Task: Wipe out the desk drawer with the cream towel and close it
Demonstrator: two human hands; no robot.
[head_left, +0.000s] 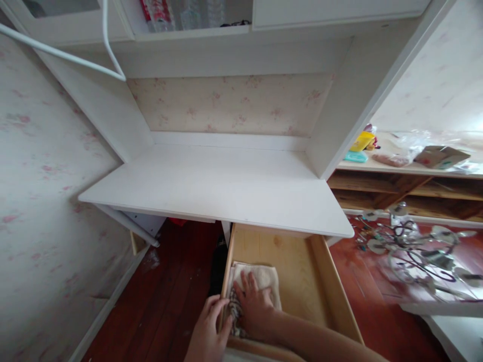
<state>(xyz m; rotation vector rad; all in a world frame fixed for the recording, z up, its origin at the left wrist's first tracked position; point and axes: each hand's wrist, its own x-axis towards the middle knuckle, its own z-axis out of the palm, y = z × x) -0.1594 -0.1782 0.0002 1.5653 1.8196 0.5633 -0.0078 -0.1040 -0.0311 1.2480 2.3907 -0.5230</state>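
Observation:
A wooden drawer (298, 271) is pulled out from under the white desk (226, 176). Inside it, against the left wall, lies a folded cloth (264, 275), pale with a dark patterned part near the front. My right hand (253, 306) lies flat on this cloth, fingers stretched and slightly apart, its forearm crossing the drawer's front from the right. At the drawer's left wall, my left hand (213, 324) is closed over the top edge, fingertips close to the cloth's patterned part.
A chandelier (418, 251) with curved arms lies on the red floor at right. Behind it stands a low wooden shelf (407, 173) carrying bags and a box. A white hanger-like frame (109, 70) hangs at upper left. Upper cabinets (339, 15) overhang the desk.

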